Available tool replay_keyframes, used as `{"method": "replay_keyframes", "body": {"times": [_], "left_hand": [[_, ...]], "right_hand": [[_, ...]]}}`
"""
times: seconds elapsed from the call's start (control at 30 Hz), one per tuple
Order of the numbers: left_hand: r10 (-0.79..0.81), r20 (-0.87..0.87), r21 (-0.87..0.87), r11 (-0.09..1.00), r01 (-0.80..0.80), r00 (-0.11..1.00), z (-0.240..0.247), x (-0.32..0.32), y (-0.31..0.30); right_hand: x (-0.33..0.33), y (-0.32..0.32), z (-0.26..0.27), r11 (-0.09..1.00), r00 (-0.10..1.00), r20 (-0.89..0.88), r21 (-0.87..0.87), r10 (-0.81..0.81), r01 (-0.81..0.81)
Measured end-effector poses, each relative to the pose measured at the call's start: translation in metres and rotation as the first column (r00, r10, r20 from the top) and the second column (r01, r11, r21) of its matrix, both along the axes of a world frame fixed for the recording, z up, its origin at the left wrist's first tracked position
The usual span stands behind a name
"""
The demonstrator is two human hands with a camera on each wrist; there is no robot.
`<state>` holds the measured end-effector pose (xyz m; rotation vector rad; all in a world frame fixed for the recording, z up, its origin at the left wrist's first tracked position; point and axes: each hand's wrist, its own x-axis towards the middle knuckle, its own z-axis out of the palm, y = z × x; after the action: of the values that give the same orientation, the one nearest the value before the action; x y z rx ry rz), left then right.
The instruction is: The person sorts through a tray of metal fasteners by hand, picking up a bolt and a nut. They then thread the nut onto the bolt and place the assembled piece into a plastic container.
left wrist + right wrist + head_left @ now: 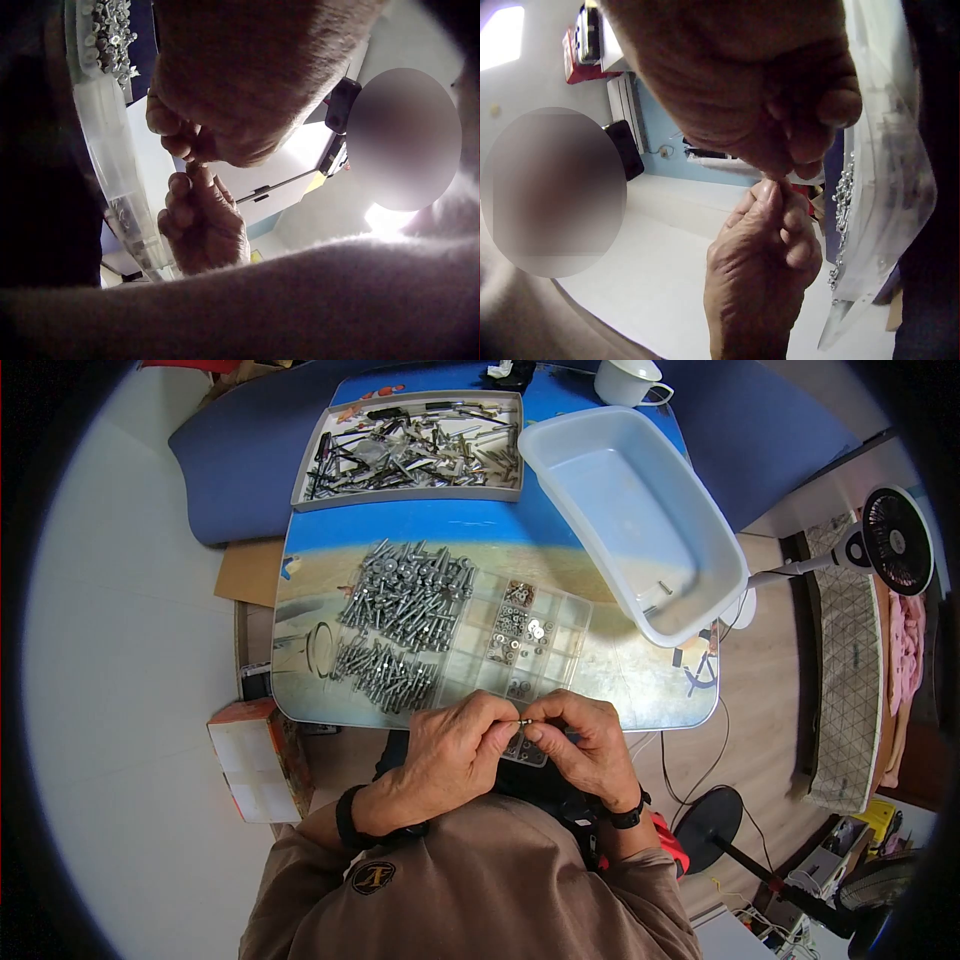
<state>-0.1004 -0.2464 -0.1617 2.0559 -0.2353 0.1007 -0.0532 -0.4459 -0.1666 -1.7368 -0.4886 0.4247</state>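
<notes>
Working at a small piece [524, 722] between the fingertips seems to be the step in hand, perhaps turning a nut or washer on or off a screw. The left hand [455, 738] pinches it from one side and the right hand [585, 740] from the other, thumbs and forefingers almost meeting. The piece sits above the near end of the clear box [562, 650], at the counter [440, 525] edge. Some of the box's compartments hold nuts [513, 622] and washers; bolts [410, 595] are heaped to the left, a second batch of screws [385, 675] nearer the person.

The next move probably calls for a steady hold by one hand and a light twist or pull by the other; if the piece comes apart, each part would need a place of its own. A slip could drop it into the compartments or over the edge.

What the piece is stays unclear: it is tiny in the head view, and in both wrist views the fingers cover it. The hands hide part of the box's near end, and the wrist views cut the box off. Mixed hardware in the grey tray [420, 494] is too tangled to sort by eye.
</notes>
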Motion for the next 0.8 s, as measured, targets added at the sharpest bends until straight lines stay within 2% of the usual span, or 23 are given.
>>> {"method": "replay_keyframes", "body": {"times": [0.33,0.5,0.8], "left_hand": [[0.009,0.007,-0.002,1.000,-0.009,1.000,-0.0031,-0.0006,-0.0003],[0.018,0.029,0.009,1.000,-0.019,0.999,-0.0034,0.0010,-0.0005],[0.011,0.043,0.012,1.000,-0.011,0.999,-0.0061,-0.0012,0.0009]], "right_hand": [[-0.0007,-0.0009,-0.0024,1.000,0.999,-0.049,-0.019,-0.006,0.005],[0.0011,0.0022,-0.0070,1.000,0.996,0.086,0.008,-0.003,0.002],[0.0005,0.0018,-0.0064,1.000,0.996,0.091,-0.003,0.009,-0.008]]}}
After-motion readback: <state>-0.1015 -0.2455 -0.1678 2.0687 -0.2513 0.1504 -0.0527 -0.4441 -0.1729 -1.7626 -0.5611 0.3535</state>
